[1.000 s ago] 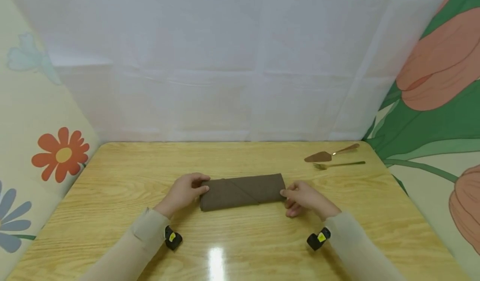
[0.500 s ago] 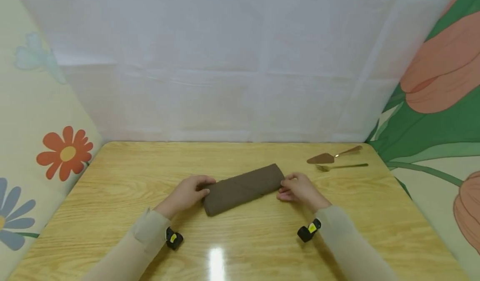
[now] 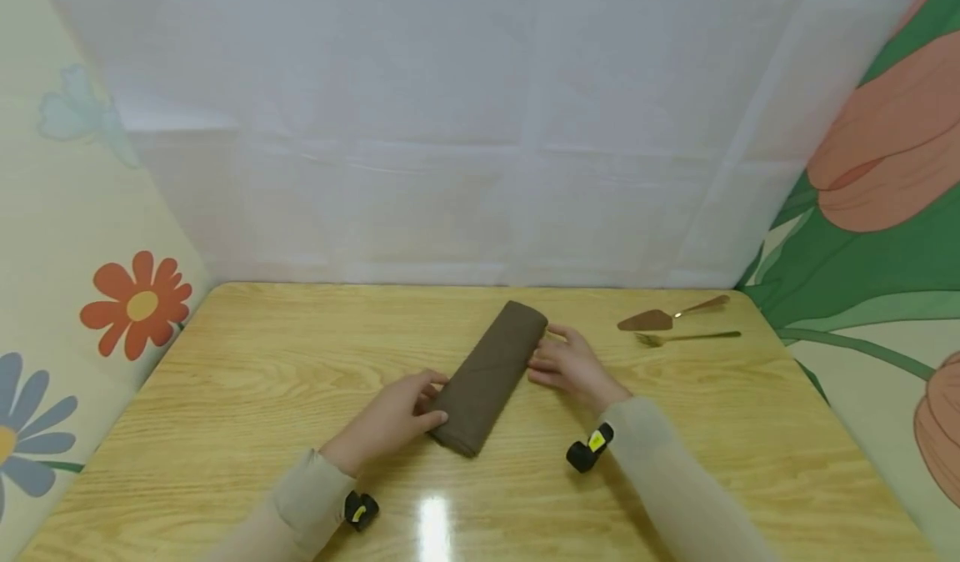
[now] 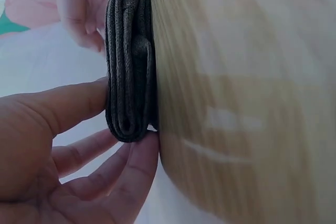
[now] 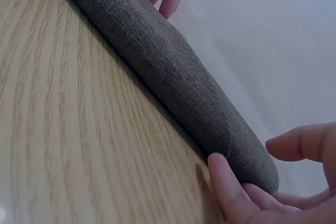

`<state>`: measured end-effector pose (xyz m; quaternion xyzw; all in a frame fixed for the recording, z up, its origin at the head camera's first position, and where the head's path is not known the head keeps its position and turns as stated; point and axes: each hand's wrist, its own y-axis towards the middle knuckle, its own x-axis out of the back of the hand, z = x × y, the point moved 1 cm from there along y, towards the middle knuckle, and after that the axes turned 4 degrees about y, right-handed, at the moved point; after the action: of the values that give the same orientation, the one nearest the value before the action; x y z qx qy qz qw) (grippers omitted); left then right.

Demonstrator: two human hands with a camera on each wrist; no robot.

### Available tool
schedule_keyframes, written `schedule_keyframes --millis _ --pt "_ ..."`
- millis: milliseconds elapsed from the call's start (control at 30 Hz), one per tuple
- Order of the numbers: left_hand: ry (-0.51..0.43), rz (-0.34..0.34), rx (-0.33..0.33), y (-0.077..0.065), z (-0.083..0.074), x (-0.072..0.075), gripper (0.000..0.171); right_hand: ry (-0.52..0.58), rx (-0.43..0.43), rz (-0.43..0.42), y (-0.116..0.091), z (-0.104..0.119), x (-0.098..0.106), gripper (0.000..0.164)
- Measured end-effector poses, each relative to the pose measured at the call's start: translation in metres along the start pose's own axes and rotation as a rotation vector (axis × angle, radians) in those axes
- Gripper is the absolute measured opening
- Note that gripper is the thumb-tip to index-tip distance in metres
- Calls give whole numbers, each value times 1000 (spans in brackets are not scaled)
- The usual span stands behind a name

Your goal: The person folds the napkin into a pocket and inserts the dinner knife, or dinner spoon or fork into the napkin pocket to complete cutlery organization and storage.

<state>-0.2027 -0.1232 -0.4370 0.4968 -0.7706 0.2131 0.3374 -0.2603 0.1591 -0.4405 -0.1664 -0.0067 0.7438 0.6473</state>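
Note:
A brown cloth napkin (image 3: 491, 378), folded into a long flat bundle, lies slantwise on the wooden table, its far end leaning right. At the near end my left hand (image 3: 393, 418) holds it, thumb on top and fingers along the left edge. The left wrist view shows the stacked layers of the napkin (image 4: 128, 61) end-on, with the left thumb and fingers around one edge. Along the right edge near the far end, my right hand (image 3: 573, 366) touches the cloth with relaxed fingers. In the right wrist view one fingertip of the right hand (image 5: 283, 187) stands off the cloth.
A cake server (image 3: 648, 320) with a brown blade lies at the back right of the table (image 3: 285, 337). Just in front of it is a gold-coloured fork (image 3: 686, 338). A white sheet (image 3: 420, 128) hangs behind the table's back edge, with flower-patterned walls at both sides.
The napkin has turned counterclockwise from nearly crosswise to steeply slanted. Its right end has swung away to the back, the right hand following it; the left hand has shifted right and slightly nearer.

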Motion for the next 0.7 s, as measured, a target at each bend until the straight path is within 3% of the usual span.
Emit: schedule_keyframes --millis 267,533,700 --pt "-34 -4 2 -1 0 -1 38 -43 19 27 7 -1 -9 63" --pt "-175 74 -32 0 6 -1 40 9 31 64 18 -1 -15 65" --pt "-205 116 -42 2 6 -2 42 -13 60 91 23 0 -19 65"
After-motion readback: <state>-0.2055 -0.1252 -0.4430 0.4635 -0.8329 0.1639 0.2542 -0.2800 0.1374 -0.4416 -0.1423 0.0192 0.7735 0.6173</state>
